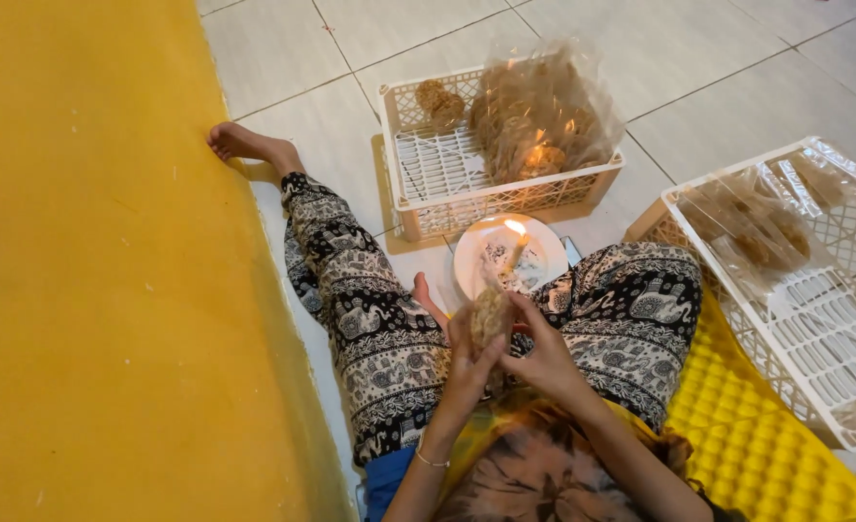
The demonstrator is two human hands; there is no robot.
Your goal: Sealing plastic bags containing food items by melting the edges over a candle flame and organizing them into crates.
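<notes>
Both my hands hold a small clear bag of brown snack [491, 314] above my lap. My left hand [468, 365] wraps it from the left and below; my right hand [544, 356] grips it from the right. The bag's top edge points toward a lit candle flame [516, 228] standing on a white plate [544, 244] on the floor between my knees. I sit on the tiled floor in patterned black-and-white trousers.
A white plastic crate [428, 198] ahead holds a big clear bag of brown snacks [539, 116]. A second white crate [814, 338] with packed bags stands at right. A yellow wall [89, 290] is at left and a yellow bumpy mat [756, 445] lies under my right leg.
</notes>
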